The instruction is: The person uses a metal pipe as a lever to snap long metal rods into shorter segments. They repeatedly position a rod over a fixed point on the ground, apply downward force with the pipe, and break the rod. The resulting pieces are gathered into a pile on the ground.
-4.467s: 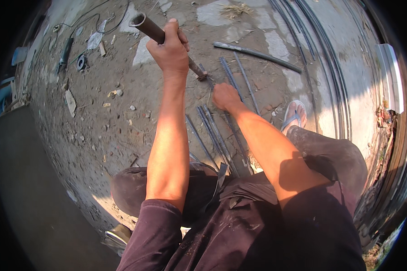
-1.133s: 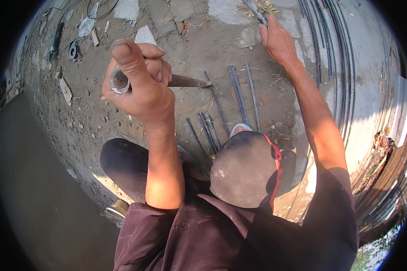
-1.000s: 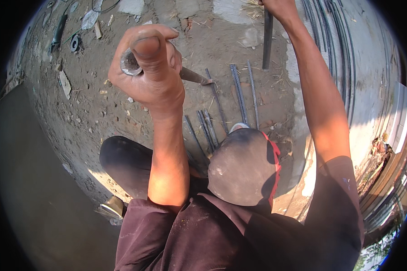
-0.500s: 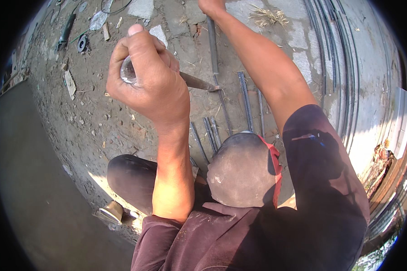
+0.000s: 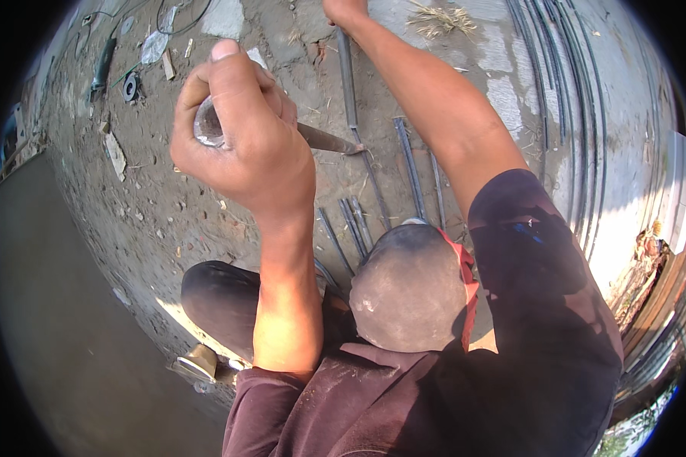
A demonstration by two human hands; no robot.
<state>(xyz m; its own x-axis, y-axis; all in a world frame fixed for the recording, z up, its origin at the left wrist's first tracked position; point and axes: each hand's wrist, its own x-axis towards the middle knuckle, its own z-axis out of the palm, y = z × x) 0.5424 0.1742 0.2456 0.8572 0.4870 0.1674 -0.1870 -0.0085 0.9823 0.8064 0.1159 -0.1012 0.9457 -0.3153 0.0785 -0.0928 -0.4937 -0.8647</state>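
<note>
My left hand [image 5: 251,145] is a closed fist around a metal bar [image 5: 329,140]. The bar's rounded grey end shows inside the curl of my fingers, and its far tip meets a thin steel rod [image 5: 375,183] on the ground. At the top edge my right hand [image 5: 346,11] is closed on the upper end of a thicker dark pipe [image 5: 346,76]; its fingers are partly cut off by the picture edge. The pipe lines up with the thin rod, which runs on from its lower end toward my knee.
Short metal bars [image 5: 408,167] lie before my knee [image 5: 408,297]. Long rods [image 5: 579,91] stretch along the right. Far left are a dark green cylindrical tool [image 5: 104,65] and a black ring [image 5: 131,87]. Straw [image 5: 443,21] lies beyond my right arm; a metal cup [image 5: 198,362] sits lower left.
The ground and both hands sit slightly farther left in the picture, as the view has shifted a little. Both grips and the bar's contact with the rod look the same.
</note>
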